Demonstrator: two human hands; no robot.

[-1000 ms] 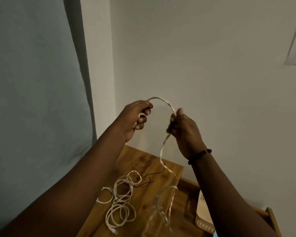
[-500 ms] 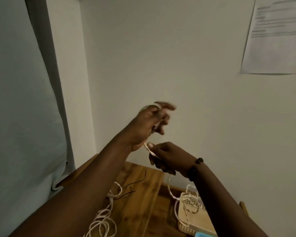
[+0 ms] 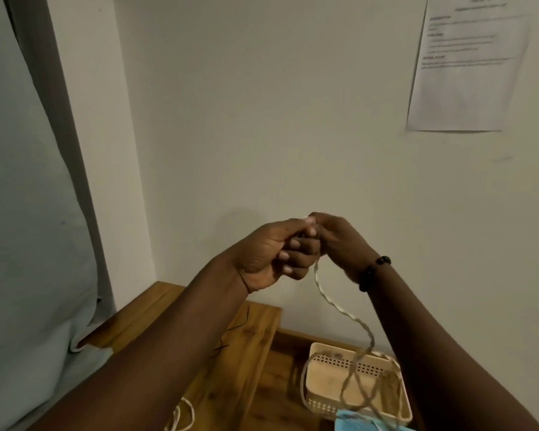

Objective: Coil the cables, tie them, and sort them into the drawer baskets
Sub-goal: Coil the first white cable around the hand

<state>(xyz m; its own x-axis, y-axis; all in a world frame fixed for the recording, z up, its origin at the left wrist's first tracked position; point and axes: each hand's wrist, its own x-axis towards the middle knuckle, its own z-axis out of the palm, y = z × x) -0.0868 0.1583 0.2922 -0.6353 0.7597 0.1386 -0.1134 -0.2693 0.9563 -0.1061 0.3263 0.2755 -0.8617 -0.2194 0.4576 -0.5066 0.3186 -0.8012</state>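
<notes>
Above the wooden drawer top (image 3: 231,353), both forearms rise from the lower corners and meet at chest height before the wall. The white cable (image 3: 343,309) hangs from the joined hands, its blurred lower loops swinging over the cream basket (image 3: 336,399) in the open drawer. Risk, as a judgement: the swinging tail may snag the basket rim or tangle, spoiling the coil, should either pinch slip. Left hand (image 3: 271,256): fingers curled, thumb pressed forward, gripping the cable's upper end. Right hand (image 3: 339,241): fingertips bunched against the left, pinching the same cable; a beaded bracelet (image 3: 374,270) circles its wrist.
</notes>
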